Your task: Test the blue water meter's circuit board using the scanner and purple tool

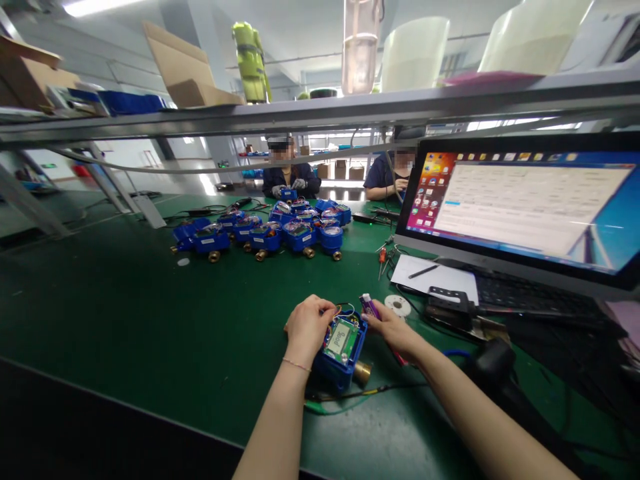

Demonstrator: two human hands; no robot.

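A blue water meter (343, 370) with its cover off lies on the green bench before me, showing a green circuit board (344, 339) with a small display. Its brass pipe end (362, 372) points toward the lower right. My left hand (309, 328) is closed at the meter's upper left, thumb and fingertips pinching thin coloured wires (345, 309). In my right hand (395, 328), closed at the meter's right side, is a slim purple-and-pink tool (370, 307) with a white end; its exact kind is unclear.
Several blue meters (300, 233) stand grouped farther back. Two people sit across the bench, one in gloves holding a blue meter (289, 193). At right are a monitor (520, 207), paper with a pen (435, 277), a white reel (397, 305) and a black handheld device (493, 363). A shelf (280, 119) spans overhead.
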